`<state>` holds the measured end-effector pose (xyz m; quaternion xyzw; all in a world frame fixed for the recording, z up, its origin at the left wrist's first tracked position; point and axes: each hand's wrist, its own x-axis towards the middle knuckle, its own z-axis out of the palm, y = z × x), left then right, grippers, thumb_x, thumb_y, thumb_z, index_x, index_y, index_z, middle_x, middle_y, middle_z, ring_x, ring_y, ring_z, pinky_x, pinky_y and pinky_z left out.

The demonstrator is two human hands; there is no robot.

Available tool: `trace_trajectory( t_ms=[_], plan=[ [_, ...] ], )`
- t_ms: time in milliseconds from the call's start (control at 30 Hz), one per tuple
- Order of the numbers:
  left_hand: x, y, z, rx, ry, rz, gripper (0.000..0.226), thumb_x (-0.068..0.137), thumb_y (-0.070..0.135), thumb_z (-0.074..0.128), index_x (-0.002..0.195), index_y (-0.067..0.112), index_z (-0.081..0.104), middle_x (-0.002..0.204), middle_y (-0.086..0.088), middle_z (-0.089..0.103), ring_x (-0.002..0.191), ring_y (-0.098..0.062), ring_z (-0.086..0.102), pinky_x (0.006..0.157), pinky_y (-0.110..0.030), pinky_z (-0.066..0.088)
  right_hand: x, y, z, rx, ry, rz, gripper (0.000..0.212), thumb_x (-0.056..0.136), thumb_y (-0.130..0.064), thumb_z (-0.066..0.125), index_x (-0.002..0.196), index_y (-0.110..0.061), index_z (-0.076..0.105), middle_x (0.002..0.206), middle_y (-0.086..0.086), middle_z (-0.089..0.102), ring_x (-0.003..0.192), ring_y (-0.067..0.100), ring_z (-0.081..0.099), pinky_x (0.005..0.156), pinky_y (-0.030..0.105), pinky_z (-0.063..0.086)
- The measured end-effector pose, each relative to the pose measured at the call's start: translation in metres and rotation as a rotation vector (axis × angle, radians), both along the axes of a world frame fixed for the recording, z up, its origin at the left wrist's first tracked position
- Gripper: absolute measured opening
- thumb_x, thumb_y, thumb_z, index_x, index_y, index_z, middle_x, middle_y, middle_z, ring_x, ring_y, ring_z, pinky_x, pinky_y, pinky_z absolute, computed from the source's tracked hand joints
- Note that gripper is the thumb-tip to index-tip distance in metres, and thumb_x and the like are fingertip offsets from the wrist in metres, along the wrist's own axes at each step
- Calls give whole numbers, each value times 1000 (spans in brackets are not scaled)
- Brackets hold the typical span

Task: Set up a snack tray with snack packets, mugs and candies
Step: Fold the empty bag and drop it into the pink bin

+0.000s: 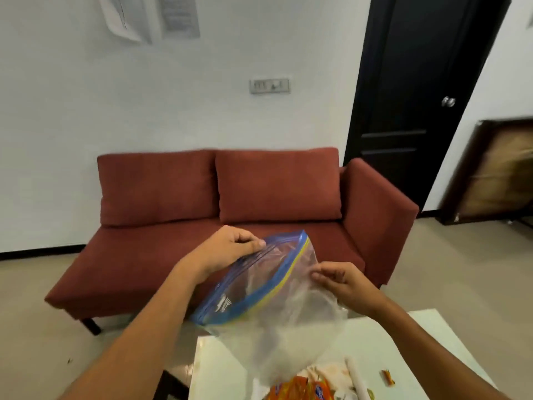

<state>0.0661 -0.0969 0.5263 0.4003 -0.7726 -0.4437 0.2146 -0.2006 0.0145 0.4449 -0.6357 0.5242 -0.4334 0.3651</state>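
Head view, one entry; item: zip bag (288, 301), clear, with a blue and yellow zip strip, held in the air above the near edge of the white table (432, 336); I note the strip's long axis runs on a diagonal, from low at my left to high and farther off at my right.

Left grip (227, 246): fingers curled, pinching the blue lip near its high end.

Right grip (343, 281): fingertips pinching the clear wall just beside the yellow strip, on the opposite side of the mouth; the two grips face each other across the strip, so I judge the mouth stands ready to be pulled apart sideways to that axis.

Snack packets (300, 388): orange, lying on the table directly under the hanging bottom of the bag, partly cut off by the frame edge; the right grip is the nearer to them.

Candy (386, 377): small wrapped piece, on the table, well apart to the right.

Mugs, tray: not in view.
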Motion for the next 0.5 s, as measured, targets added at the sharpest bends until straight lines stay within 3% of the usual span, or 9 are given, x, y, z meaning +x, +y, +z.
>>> trace_trajectory(
  t_ms=[100,200,267,333,400,500],
  plan=[
    [17,-17,50,226,166,89,49,85,62,56,99,20,78,79,3,71,60,-8,58,58,-23,42,-4,-1,53,-126,-132,-70,18,98,-13,57,100,-6,74,83,-5,69,76,5,61,70,19,51],
    [43,-28,59,577,596,66,94,76,82,34,123,8,69,119,-19,72,92,-26,72,88,-40,49,-12,1,96,-200,-286,-129,22,101,-13,50,106,0,68,89,6,76,78,14,71,72,25,59],
    [46,-22,47,630,691,-38,116,61,96,42,137,10,59,136,-20,63,113,-33,67,93,-46,49,-18,4,122,-244,-330,-153,27,104,-17,47,113,-2,67,101,17,77,88,24,75,79,32,62],
    [32,-12,37,631,707,-137,130,48,96,59,146,12,49,144,-19,57,130,-37,56,105,-52,42,-23,4,140,-293,-381,-180,29,104,-22,46,114,-7,68,106,21,76,92,29,75,80,35,63],
    [11,2,39,500,692,-181,115,58,83,70,147,14,48,143,-18,58,134,-36,54,113,-56,37,-26,-2,150,-329,-416,-247,29,105,-22,44,113,-10,69,106,18,75,94,27,74,78,31,62],
    [-27,19,55,173,608,-26,53,84,32,80,132,13,65,121,-14,73,113,-32,70,99,-45,53,-29,-8,164,-341,-464,-311,29,106,-22,45,112,-9,70,109,15,75,98,26,74,83,33,63]
  ],
)
